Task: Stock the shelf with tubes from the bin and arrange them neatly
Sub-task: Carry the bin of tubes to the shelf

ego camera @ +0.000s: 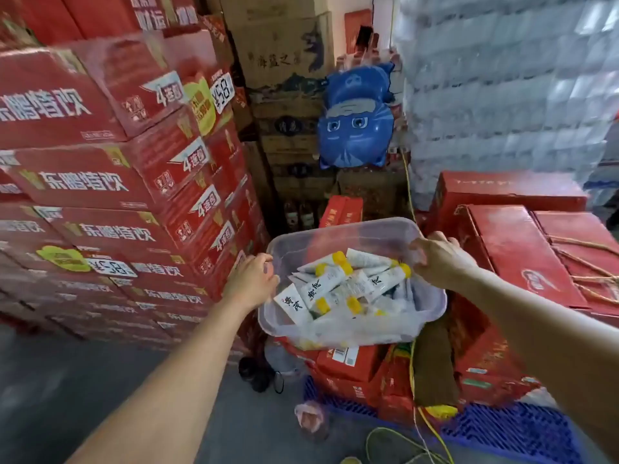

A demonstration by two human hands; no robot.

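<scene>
The bin (338,226) hangs between two outstretched arms, the left hand (253,279) gripping its left rim and the right hand (438,259) curled over its right rim, while the yellow-capped tubes (335,279) lie jumbled inside, just inward of both hands, most slanting caps-away.

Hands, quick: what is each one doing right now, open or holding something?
Left hand: closed, gripping the left rim of the clear bin of tubes.
Right hand: closed, gripping the bin's right rim.
</scene>
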